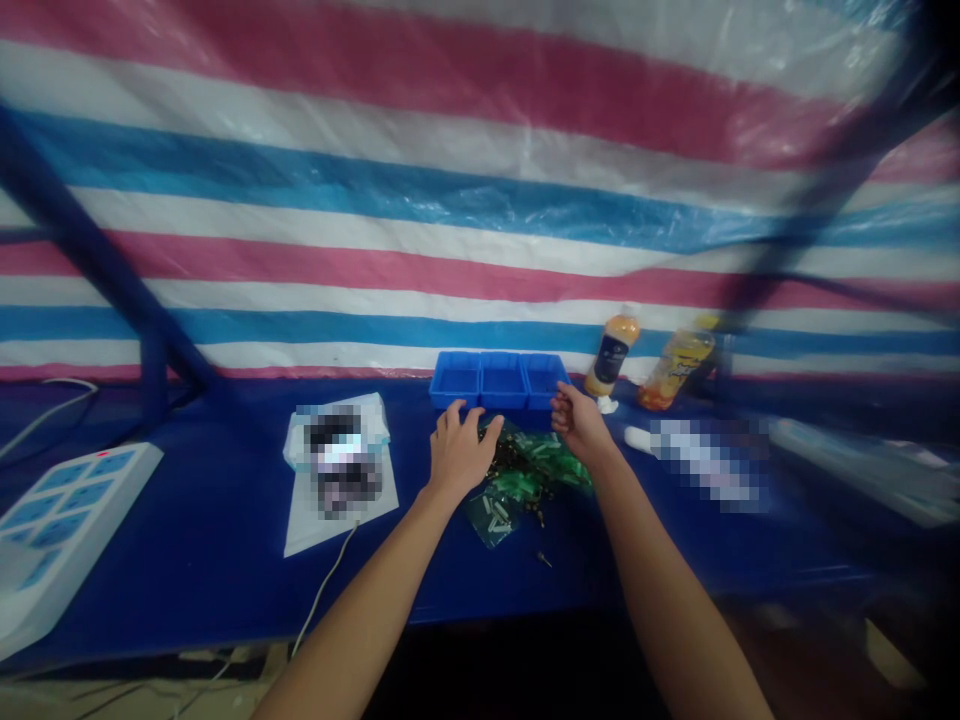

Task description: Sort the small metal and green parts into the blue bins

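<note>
My left hand lies palm down with its fingers spread, resting on a pile of small green plastic bags that hold tiny metal parts. My right hand hovers at the pile's far right edge with its fingers curled together in a pinch; what they hold is too small to make out. Just behind both hands stands a blue tray with three compartments. A single loose small part lies on the blue table cover in front of the pile.
Two bottles stand right of the tray. A white paper with a blurred object and a cable lies to the left. A white power strip sits at the far left. Striped tarpaulin hangs behind the table.
</note>
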Demonstrator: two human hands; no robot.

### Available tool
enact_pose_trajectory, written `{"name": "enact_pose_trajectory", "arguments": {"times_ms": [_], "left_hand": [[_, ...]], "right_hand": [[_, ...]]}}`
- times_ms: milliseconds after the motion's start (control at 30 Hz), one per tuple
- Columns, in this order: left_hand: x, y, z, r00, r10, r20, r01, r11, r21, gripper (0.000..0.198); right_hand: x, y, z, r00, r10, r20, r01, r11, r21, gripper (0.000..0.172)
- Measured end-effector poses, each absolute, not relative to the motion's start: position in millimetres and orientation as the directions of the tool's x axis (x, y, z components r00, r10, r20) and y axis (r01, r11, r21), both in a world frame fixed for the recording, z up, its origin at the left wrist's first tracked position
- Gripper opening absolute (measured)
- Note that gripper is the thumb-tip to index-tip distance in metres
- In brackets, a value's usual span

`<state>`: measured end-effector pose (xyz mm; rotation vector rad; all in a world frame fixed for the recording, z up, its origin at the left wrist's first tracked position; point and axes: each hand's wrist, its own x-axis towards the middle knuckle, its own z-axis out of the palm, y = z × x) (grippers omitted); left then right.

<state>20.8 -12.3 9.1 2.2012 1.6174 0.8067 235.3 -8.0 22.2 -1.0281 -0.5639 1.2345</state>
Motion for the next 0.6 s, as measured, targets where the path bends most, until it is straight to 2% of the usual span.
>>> {"name": "enact_pose_trajectory", "arguments": {"times_ms": [300,367,500,600], "left_hand": [[22,-13,13,0.187,0.912,0.364,0.766,-0.367,0.527,0.051],[21,-12,12,0.178,0.912,0.369,0.770,-0.362,0.525,0.049],[20,-10,9,0.173,0.908,0.382,0.771,-0.366,0.521,0.047],[17,-9,10,0.159,0.903,0.399,0.778,-0.363,0.512,0.043]], "right_hand": [[241,-20,36,-0.027,0.993,-0.115,-0.639,-0.106,-0.762,0.042],[242,-17,33,-0.002,0.988,-0.154,-0.644,-0.119,-0.755,0.037],[247,-11,27,0.181,0.950,-0.253,-0.641,-0.081,-0.763,0.033],[249,-10,26,0.280,0.933,-0.227,-0.613,-0.008,-0.790,0.033]]}}
